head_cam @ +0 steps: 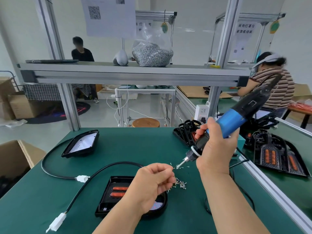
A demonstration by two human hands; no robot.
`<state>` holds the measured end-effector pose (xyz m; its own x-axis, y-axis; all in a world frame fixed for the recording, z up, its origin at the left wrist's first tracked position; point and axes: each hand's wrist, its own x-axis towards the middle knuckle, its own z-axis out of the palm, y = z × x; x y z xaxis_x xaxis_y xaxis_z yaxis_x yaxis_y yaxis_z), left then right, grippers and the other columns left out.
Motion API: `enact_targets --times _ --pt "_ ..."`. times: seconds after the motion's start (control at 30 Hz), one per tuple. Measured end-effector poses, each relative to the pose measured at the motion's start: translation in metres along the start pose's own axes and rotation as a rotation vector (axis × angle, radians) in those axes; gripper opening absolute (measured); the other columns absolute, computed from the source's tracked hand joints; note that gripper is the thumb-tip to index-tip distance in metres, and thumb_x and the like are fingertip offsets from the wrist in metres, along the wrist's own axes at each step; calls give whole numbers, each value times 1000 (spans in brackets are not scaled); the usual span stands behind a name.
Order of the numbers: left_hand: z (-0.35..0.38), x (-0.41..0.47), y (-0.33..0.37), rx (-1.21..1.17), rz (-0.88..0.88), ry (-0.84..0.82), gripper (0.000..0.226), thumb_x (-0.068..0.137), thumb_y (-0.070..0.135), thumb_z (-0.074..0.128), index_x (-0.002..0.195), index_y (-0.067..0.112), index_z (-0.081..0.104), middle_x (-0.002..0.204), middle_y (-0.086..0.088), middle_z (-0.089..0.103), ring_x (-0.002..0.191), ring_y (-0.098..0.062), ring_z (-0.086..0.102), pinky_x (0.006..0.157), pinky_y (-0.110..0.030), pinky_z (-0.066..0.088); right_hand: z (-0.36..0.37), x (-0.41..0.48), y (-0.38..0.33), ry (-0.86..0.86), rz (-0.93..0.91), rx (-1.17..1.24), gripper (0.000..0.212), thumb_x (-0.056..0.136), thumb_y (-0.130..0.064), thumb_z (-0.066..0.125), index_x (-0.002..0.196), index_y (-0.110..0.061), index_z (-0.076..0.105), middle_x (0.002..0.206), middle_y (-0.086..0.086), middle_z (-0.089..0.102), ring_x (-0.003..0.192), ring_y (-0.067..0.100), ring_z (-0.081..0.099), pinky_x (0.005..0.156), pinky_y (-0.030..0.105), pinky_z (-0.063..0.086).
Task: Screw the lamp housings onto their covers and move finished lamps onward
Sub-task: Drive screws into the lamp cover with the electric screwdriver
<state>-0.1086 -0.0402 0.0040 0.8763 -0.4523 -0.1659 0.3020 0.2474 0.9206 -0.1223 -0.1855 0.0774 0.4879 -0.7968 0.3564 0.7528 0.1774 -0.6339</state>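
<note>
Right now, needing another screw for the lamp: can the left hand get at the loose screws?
Likely yes: the left hand is at the edge of the loose screws, with nothing between them.

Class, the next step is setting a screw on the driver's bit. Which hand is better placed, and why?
Left. The left hand is pinching at the screws, close beside the bit. The right hand is busy gripping the driver.
</note>
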Motion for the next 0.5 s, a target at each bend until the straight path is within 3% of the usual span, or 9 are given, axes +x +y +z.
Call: enact_targets --times 0.23,0.33,0.5 --pt "1 -9 6 -152 -127 -112 10 85 19 67 85 9 70 74 -4 65 57 -10 59 49 -21 50 16 -13 -4 -78 -37 0 29 82 -12 66 107 -16 51 60 -2 60 48 14 55 49 25 48" --pt "0 -12 8 -162 -126 -132 12 80 23 69 79 12 72 73 -3 64 56 -9 56 49 -21 49 19 -18 -6 -105 -44 0 36 82 -14 66 113 -13 49 61 -2 59 48 15 55 49 26 49" --pt "-5 -14 9 -118 -81 -156 13 77 25 70 75 13 74 72 -3 63 54 -8 54 48 -21 48 21 -21 -9 -120 -44 -5 30 81 -13 67 106 -16 50 61 -1 60 49 15 56 50 27 49"
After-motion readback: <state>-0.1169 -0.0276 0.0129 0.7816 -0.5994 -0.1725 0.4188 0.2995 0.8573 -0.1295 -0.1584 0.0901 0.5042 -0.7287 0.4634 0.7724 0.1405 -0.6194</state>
